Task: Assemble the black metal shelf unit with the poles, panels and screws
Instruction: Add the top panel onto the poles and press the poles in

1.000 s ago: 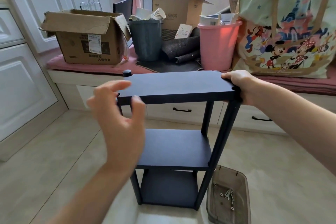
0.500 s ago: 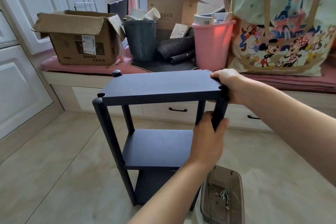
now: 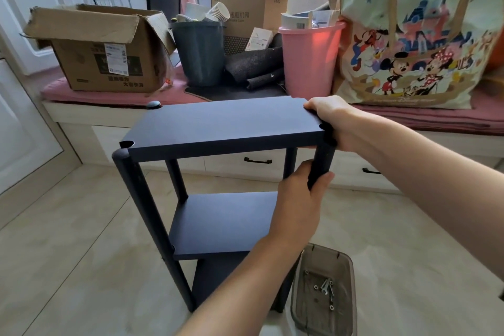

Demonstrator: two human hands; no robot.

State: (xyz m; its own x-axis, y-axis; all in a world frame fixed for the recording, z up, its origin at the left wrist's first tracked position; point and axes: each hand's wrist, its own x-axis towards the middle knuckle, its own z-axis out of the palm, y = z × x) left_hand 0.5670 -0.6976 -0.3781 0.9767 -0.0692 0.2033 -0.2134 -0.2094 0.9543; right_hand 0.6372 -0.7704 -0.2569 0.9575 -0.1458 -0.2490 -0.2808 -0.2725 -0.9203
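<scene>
since a second ago my left hand (image 3: pixel 297 199) has crossed from the near left corner of the shelf to its near right pole, and half a second back it was already there; the right hand has stayed put at the far right corner

i see the black three-tier metal shelf unit (image 3: pixel 218 199) standing upright on the pale glossy tiled floor (image 3: pixel 81 254), directly ahead of me. my left hand is wrapped around the round matte black near right pole (image 3: pixel 323 161) just under the top tier, fingers curled behind it and thumb in front. my right hand (image 3: pixel 331 120) grips the right end of the flat matte black top panel (image 3: pixel 223 124), fingers curled over its edge beside the notched corner. the near left pole (image 3: pixel 144 213) stands clear of both hands, its rounded cap just beside the panel's notch

just right of the shelf's foot lies a translucent smoky plastic tray (image 3: pixel 346 305) holding small silver screws (image 3: pixel 326 288). behind, the pink cushioned window bench (image 3: pixel 109 95) carries a torn brown cardboard box (image 3: pixel 103 49), a dark grey bin (image 3: pixel 200 53), a pink plastic bucket (image 3: pixel 309 60) and a cartoon-printed tote bag (image 3: pixel 414 35)
</scene>
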